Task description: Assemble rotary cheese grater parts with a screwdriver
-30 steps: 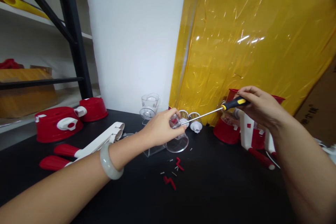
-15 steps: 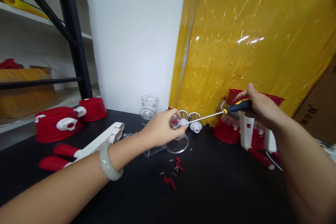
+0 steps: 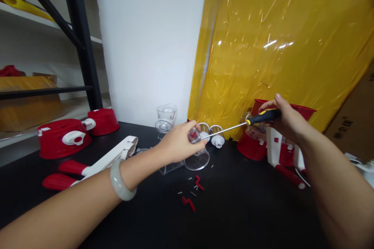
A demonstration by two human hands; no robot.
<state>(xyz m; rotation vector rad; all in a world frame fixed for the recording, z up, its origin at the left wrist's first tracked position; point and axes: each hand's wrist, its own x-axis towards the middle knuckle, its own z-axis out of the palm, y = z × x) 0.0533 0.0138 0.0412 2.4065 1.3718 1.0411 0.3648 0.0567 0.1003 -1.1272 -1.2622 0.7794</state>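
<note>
My left hand is closed on a clear plastic part with a round flared rim, resting near the black tabletop. My right hand grips the black and yellow handle of a long screwdriver. Its metal shaft slants down leftward, and the tip meets the clear part by my left fingers; the exact contact is hidden. In front lie two small red angled pieces and several loose screws. Two drum graters with white ends stand just behind the shaft.
Red bowl-shaped bases sit at the left, beside white handles with red grips. A clear hopper stands at the back. More red and white assemblies are under my right forearm. A yellow-wrapped panel rises behind.
My right hand and the screwdriver handle have shifted very slightly, with the fingers changing pose around the handle. My left hand keeps its place on the clear part.
</note>
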